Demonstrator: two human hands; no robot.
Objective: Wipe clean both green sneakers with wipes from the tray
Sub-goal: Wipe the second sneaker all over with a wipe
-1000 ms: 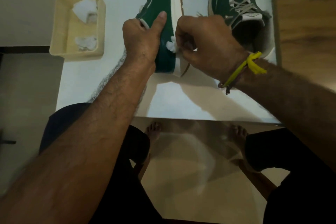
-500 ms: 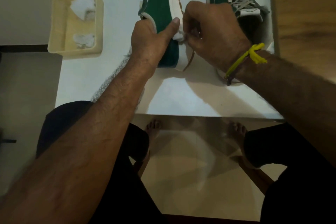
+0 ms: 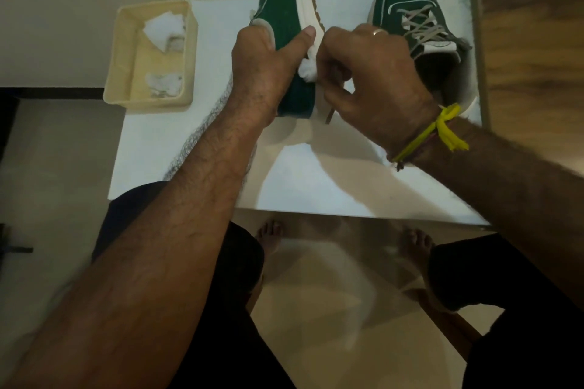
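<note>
**A:** How many sneakers do you count?

**B:** Two green sneakers. One, the held sneaker [image 3: 286, 12], is in the upper middle of the frame, turned on its side, so its white sole faces right. The second sneaker [image 3: 414, 19] stands upright at the upper right, with its laces on top and its opening toward the viewer.

**A:** And wipes?

**B:** I count three. One small white wipe [image 3: 308, 70] is at the held sneaker's sole. Two more lie in the cream tray [image 3: 118, 73] at the upper left: a whiter one [image 3: 164, 27] at the far end and a greyer, crumpled one [image 3: 166, 85] at the near end.

**A:** Where is the held sneaker relative to the hands?

**B:** Between them. The left hand [image 3: 264, 73] is closed around its heel part, with the thumb stretched along the green side up to the sole edge. The right hand [image 3: 369, 79] is curled just to the right of the sole and pinches the small wipe against it. A loose lace end hangs below this hand.

**A:** Anything else?

**B:** Both sneakers and the tray are over a white table [image 3: 316, 180]; the tray is well apart from the hands. The right wrist has a yellow band [image 3: 442, 128], and one finger has a ring [image 3: 377, 31]. Two bare feet show below the table edge.
</note>
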